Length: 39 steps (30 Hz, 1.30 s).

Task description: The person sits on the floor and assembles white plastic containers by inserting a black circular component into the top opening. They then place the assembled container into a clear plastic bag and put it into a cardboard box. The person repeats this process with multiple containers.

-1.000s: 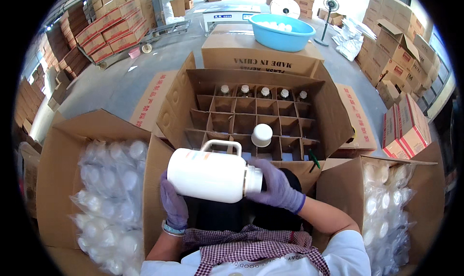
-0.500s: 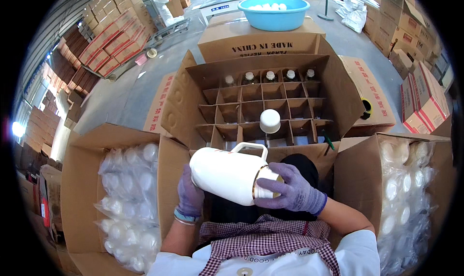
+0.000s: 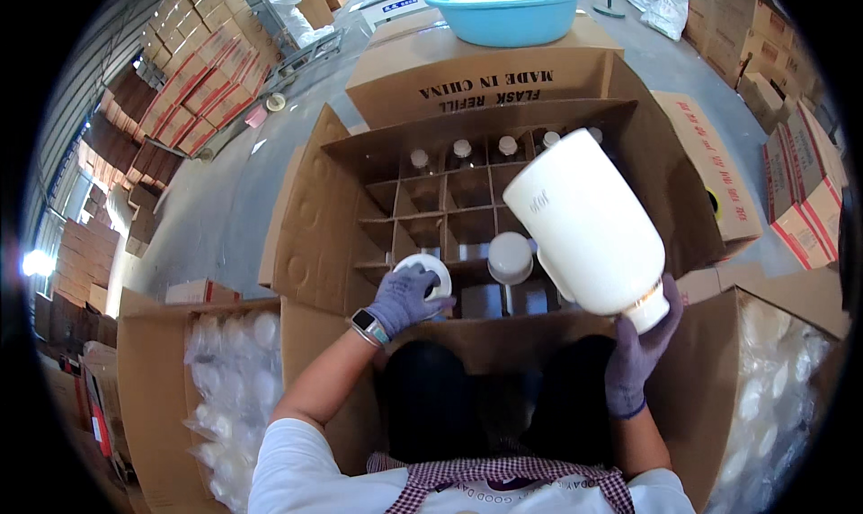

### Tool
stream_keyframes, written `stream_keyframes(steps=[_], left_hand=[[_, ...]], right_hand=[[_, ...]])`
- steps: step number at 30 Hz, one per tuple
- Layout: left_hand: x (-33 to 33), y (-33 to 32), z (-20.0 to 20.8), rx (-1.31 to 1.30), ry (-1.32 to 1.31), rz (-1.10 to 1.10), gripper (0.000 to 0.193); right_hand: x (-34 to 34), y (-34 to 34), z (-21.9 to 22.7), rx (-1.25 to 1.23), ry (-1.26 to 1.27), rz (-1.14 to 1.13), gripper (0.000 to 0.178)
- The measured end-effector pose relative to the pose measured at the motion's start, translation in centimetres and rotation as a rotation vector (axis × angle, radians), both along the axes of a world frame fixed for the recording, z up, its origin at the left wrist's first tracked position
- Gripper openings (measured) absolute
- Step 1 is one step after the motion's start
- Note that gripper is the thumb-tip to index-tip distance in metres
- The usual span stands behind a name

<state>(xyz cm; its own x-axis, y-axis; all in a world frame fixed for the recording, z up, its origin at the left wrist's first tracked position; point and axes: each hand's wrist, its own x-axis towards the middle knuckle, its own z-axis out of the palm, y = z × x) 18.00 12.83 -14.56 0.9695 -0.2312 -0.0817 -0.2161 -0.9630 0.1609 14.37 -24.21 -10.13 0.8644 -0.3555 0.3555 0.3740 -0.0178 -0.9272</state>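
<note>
Gripping a round white plastic piece (image 3: 440, 268) in the curled left hand (image 3: 403, 303) and a tall white jug (image 3: 591, 226), neck down, in the curled right hand (image 3: 636, 359); not joined, likely unfinished.

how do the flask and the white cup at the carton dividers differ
The flask is larger; the cup is smaller. The flask is in the right hand; the cup is in neither hand. The flask has a gold-coloured band near one end; the cup shows none. Both are white.
</note>
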Motion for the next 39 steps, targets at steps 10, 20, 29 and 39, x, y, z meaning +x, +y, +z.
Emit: stream_keyframes(steps=[10,20,29,39], left_hand=[[27.3,9.6,-5.8,0.108,-0.282,0.545,0.051],[20.6,8.0,4.4,-0.029,-0.433,0.474,0.052],[10.8,7.1,15.2,-0.179,-0.773,0.348,0.056],[-16.3,-4.4,21.5,-0.642,-0.264,0.187,0.101]], right_hand=[[1.1,0.9,-0.2,-0.006,0.251,0.079,0.096],[2.2,0.3,-0.7,0.088,0.229,0.104,0.095],[2.3,2.6,-3.3,0.267,0.112,0.181,0.067],[-2.3,-0.5,5.7,0.181,0.016,0.343,0.071]])
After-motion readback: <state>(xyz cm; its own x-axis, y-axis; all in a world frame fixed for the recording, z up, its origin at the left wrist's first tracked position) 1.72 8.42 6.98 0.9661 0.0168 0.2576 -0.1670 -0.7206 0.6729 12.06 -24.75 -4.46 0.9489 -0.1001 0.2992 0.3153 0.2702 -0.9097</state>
